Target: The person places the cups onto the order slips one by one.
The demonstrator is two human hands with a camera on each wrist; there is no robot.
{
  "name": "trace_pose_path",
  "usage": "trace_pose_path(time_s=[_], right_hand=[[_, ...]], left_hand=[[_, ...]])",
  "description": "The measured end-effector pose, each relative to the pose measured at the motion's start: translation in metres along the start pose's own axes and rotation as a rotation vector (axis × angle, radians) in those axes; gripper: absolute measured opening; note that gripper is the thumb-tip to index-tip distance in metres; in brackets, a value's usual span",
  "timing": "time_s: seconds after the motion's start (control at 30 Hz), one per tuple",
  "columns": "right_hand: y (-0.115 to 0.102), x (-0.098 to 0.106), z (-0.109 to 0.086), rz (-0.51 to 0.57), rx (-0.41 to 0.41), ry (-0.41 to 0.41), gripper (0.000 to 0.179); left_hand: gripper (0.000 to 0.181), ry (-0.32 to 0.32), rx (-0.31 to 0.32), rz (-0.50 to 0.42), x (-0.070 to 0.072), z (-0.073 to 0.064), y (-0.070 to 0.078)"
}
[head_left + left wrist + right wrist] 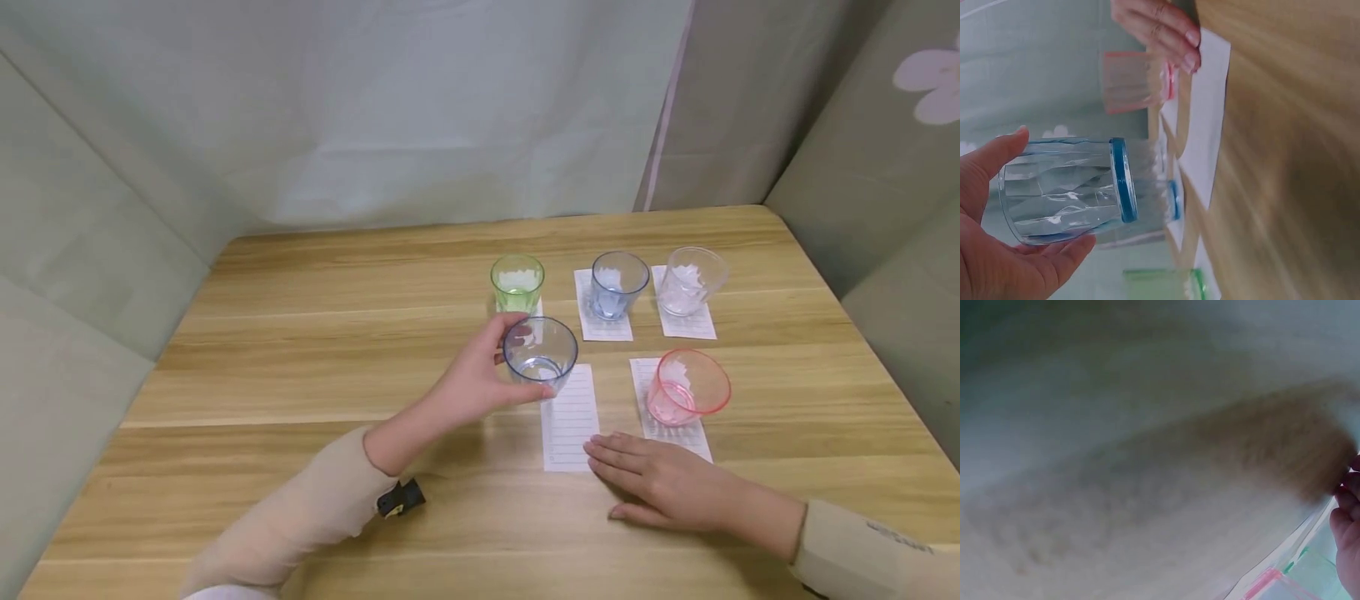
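My left hand [480, 371] grips a clear blue-tinted cup [542, 352] around its side, thumb on the near side and fingers behind. The cup is upright, its thick blue base [1124, 180] held off the wooden table in the left wrist view. Partly beneath it in the head view lies a lined white paper slip [572, 429]. My right hand [663, 483] rests palm down with straight fingers, fingertips at the slip's lower right edge. In the right wrist view only part of that hand [1349, 531] shows, and much of the picture is blurred.
A pink cup [686, 390] stands on a slip right of the held cup. Along the back, a green cup [517, 287], a blue cup [617, 287] and a colourless cup [690, 283] stand on slips. Curtains [450, 125] hang behind the table [300, 350].
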State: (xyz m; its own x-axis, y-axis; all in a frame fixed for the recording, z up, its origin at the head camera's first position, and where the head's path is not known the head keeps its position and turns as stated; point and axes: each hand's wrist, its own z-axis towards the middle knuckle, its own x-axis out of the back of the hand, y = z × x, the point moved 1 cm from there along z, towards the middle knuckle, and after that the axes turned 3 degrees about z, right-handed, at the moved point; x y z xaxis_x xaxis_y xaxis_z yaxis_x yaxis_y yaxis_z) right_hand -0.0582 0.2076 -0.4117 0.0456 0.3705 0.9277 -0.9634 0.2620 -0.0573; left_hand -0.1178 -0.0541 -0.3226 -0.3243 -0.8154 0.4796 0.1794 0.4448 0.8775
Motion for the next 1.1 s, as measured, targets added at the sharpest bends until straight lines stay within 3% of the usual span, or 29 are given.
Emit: trace_pose_path(time_s=[0.23,0.57,0.77,0.93,1.1], right_hand=[[0.001,-0.001,-0.002,-0.003,0.003,-0.007,0.052],[0.000,-0.003,-0.002,-0.006,0.008,-0.010,0.052],[-0.001,-0.002,0.000,-0.001,0.007,-0.010,0.051],[-0.001,-0.002,0.000,-0.005,0.005,-0.013,0.051],[0.000,-0.002,-0.001,-0.011,0.011,-0.006,0.052]], left_hand=[[0.082,-0.080,-0.076,-0.002,-0.023,0.004,-0.005],[0.085,-0.173,-0.077,0.011,-0.043,0.008,-0.012],[0.086,-0.230,-0.092,0.062,-0.048,0.010,-0.019],[0.087,-0.229,-0.128,0.131,-0.048,0.009,-0.023],[0.089,-0.235,-0.120,0.154,-0.048,0.010,-0.025]])
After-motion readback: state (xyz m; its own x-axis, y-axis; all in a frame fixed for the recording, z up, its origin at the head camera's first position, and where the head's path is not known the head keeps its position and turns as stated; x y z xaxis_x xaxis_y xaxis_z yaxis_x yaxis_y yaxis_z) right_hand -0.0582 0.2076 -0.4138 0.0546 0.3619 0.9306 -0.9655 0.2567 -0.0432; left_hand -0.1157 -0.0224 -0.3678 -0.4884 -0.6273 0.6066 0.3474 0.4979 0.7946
